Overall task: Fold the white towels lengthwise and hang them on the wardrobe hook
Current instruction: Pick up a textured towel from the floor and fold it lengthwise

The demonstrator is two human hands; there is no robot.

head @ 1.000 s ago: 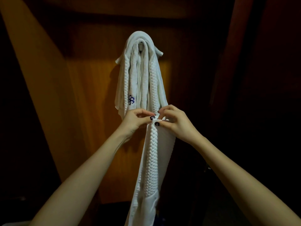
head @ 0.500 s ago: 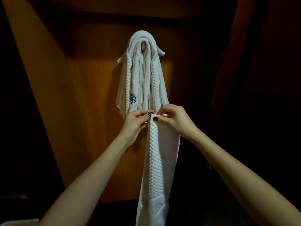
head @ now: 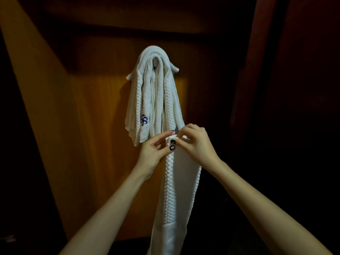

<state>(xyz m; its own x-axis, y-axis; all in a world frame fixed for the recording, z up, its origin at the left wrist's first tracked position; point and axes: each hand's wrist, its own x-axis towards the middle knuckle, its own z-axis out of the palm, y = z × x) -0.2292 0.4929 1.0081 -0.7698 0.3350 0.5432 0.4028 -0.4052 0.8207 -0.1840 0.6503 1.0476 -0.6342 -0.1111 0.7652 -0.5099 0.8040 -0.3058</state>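
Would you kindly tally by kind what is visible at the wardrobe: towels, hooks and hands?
hung towel bundle: 1 (its layers cannot be told apart)
held towel: 1
hook: 1
hands: 2, the left hand and the right hand, both pinching the towel's top
Total: 5

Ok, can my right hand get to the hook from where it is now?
Probably yes: nothing stands between the right hand and the hook above it, but hung towels already drape over the hook, leaving little of it bare.
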